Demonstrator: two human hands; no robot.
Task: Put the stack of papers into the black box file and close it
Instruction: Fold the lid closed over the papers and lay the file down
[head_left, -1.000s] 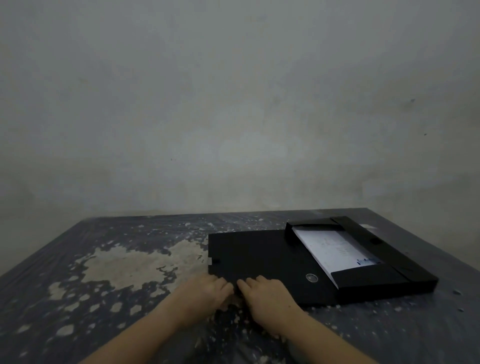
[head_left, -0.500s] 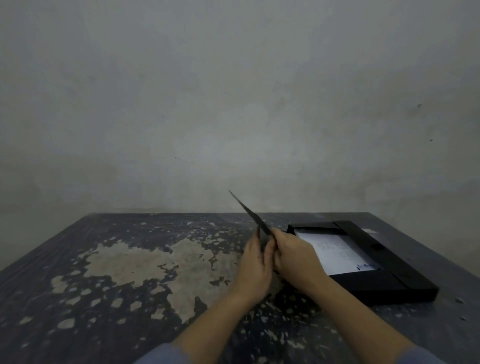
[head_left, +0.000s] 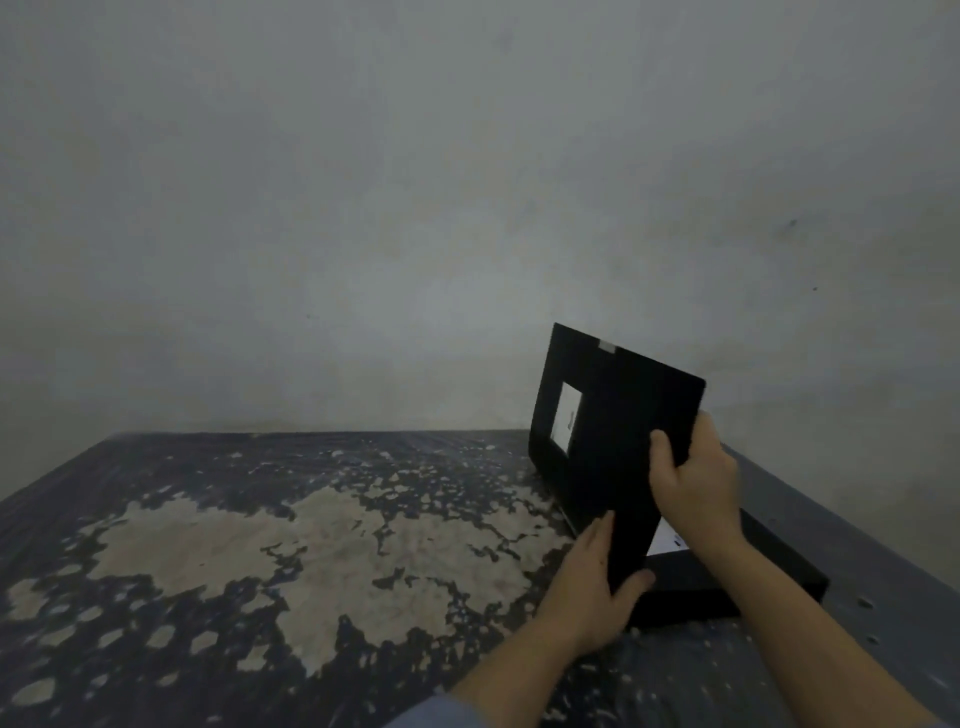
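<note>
The black box file (head_left: 779, 566) lies at the table's right side. Its lid (head_left: 613, 441) is swung up past vertical and leans over the tray, with a white label on its outer face. My left hand (head_left: 592, 597) grips the lid's near lower edge. My right hand (head_left: 696, 478) grips the lid's free right edge, thumb on the outer face. A sliver of the white papers (head_left: 670, 538) shows inside the tray below my right wrist; the lid hides the rest of the stack.
The dark table (head_left: 311, 545) has a large worn pale patch across its middle. A bare grey wall stands right behind the far edge. The table's right edge runs close beside the box file.
The lid lay flat to the left a second ago. Both hands lifted it and swung it up and rightward over the tray; it now covers most of the papers.
</note>
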